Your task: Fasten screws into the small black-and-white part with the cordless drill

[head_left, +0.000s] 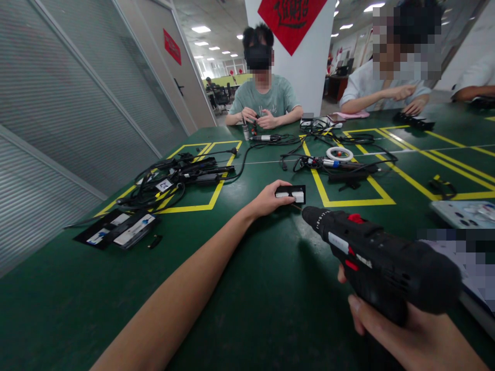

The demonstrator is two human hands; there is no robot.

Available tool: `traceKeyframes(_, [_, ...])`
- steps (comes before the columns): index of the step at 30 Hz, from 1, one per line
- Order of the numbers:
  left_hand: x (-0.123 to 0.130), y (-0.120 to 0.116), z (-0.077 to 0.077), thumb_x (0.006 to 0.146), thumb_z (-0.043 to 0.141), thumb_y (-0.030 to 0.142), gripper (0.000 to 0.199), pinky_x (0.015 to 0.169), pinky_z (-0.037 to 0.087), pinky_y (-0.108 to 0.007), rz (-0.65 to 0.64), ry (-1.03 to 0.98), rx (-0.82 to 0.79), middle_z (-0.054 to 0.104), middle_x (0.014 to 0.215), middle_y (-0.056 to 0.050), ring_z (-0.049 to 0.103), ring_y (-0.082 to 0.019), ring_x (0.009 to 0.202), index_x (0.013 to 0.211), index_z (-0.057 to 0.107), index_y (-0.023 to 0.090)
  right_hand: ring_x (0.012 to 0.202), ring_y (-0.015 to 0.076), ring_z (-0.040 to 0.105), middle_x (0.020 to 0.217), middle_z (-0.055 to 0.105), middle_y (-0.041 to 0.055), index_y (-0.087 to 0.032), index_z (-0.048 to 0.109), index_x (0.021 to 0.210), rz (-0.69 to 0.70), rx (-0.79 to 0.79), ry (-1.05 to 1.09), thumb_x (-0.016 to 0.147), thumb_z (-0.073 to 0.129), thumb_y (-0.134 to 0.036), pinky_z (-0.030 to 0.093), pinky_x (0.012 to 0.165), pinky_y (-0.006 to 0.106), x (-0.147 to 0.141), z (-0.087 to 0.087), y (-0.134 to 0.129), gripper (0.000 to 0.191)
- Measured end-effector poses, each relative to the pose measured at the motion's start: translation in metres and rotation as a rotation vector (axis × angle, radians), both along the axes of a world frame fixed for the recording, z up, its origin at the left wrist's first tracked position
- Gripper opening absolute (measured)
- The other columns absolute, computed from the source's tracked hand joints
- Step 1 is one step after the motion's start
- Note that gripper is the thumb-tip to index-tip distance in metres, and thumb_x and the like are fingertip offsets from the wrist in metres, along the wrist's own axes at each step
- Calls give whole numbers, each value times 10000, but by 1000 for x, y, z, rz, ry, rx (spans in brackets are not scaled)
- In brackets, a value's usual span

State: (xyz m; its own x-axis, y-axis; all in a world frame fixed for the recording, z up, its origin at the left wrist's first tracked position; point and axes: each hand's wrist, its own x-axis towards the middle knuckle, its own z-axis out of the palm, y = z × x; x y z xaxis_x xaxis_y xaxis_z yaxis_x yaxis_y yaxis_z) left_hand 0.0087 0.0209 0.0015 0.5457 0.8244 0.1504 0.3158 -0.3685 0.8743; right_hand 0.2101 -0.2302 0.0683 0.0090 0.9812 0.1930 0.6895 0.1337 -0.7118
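Two bare hands reach over a dark green table [247, 309]. Fingers and thumb of the left hand [270, 200] are closed on the left end of a small black rectangular piece [302, 188] with white inserts, near the middle of the table; whether it lies fully flat cannot be told. The right hand [402, 330] is wrapped around the handle of a black cordless drill [382, 252] with red buttons, its chuck [312, 217] pointing toward the left hand. A thin bit [297, 207] runs from the chuck to just beside the near edge of the black piece; contact between the two is not clear.

To the left, a heap of black cables [176, 190] lies partly over yellow tape lines [189, 209], with flat black-and-white packets [133, 229] nearer the camera and a small black part [155, 241] just beside them. Beyond the drill, a white ring [339, 154] lies among more cords and a black rod-shaped tool [348, 166]. Farther right are a black-and-yellow strap [442, 187] and a pale grey-blue tray [444, 210].

Across the table, one person in a green T-shirt [263, 95] brings both hands together over something small, and another in a light shirt [363, 82] sits to the right, near some black parts [415, 122].
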Motion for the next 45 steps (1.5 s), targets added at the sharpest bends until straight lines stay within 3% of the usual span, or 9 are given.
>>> traceKeyframes(10, [1, -1, 2, 705, 668, 381, 520, 831, 450, -299, 0, -14, -18, 599, 1024, -68, 565, -153, 869, 1139, 500, 149, 552, 163, 659, 624, 689, -15, -254, 641, 618, 21, 35, -33, 770, 537, -355, 563, 690, 239, 1, 1, -1, 211])
traceKeyframes(26, [1, -2, 2, 699, 673, 385, 506, 860, 444, -315, 16, -21, -12, 598, 1047, -75, 565, -168, 908, 1122, 515, 157, 564, 164, 665, 644, 695, -8, -248, 665, 685, 27, 43, -41, 774, 529, -346, 564, 675, 228, 0, 1, 1, 190])
traceKeyframes(45, [2, -1, 2, 695, 673, 385, 505, 838, 447, -308, 28, -11, -3, 601, 1019, -72, 565, -162, 877, 1118, 523, 154, 551, 165, 653, 592, 670, -10, -257, 638, 588, 33, 71, -77, 773, 520, -346, 564, 667, 232, 1, 3, -1, 237])
